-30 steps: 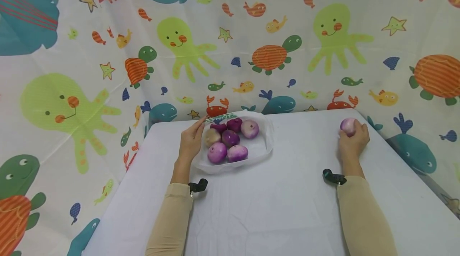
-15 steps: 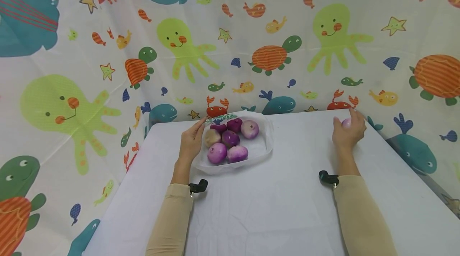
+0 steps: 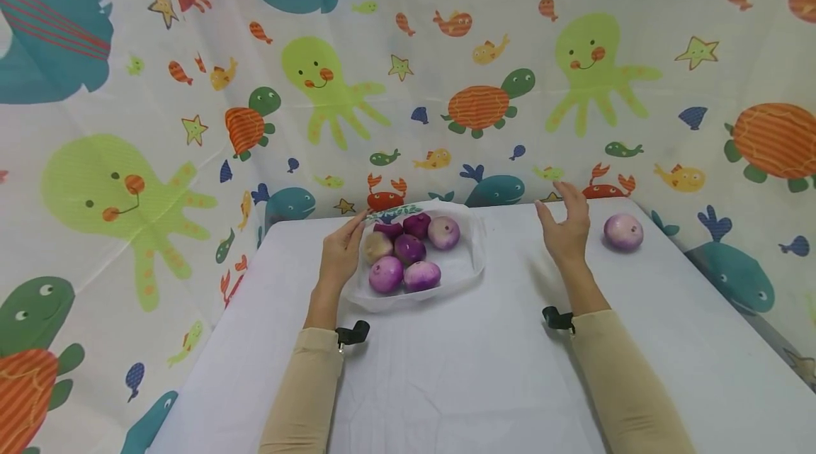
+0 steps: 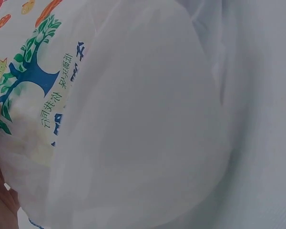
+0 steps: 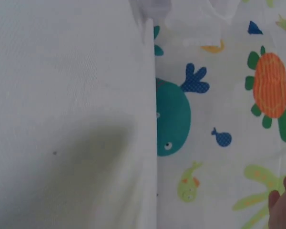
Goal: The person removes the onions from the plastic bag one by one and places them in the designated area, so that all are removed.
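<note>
A white plastic bag with a green and blue print lies with its mouth spread, several purple onions inside. My left hand pinches the bag's left edge between thumb and fingers. From the left wrist, the bag's thin side fills most of the picture, and only part of the left hand shows. A single purple-white onion sits by itself on the table at the right. Left of it, my right hand is raised with thumb and fingers spread, holding nothing. Its fingertips just enter the right wrist view.
The white-covered table ends at a back edge close behind the bag and the lone onion. A curtain printed with sea animals hangs behind and along both sides. Small black cameras are strapped to both wrists.
My right hand has let go of the onion at the right and moved left, away from it, with fingers spread. The left hand keeps its hold on the bag.
</note>
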A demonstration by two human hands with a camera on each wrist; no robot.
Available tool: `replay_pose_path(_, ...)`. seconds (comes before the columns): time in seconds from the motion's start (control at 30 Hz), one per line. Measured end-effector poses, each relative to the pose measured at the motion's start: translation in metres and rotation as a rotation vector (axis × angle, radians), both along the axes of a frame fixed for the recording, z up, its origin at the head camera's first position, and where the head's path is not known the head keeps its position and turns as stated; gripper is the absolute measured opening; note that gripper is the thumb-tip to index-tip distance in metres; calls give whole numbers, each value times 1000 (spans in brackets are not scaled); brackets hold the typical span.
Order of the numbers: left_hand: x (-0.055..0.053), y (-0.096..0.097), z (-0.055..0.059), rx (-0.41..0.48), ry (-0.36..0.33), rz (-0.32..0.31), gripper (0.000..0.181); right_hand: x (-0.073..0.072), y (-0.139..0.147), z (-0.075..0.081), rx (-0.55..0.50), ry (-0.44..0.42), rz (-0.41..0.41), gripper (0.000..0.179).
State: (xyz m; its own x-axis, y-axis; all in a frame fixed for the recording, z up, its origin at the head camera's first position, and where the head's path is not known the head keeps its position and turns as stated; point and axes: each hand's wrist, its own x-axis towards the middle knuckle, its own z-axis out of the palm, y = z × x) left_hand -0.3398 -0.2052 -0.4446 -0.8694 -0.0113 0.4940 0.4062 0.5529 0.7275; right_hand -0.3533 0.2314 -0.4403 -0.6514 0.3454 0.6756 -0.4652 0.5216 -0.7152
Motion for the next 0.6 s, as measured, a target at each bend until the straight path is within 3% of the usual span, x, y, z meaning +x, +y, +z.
replay_pose_path(0.3,0,0,0,-14,7,6,39,9,-32,8,91,-64,79,51)
replay_pose_path(0.6,-2,0,-1,-6,66,-8,36,14,-51,14,152,-24,185,51)
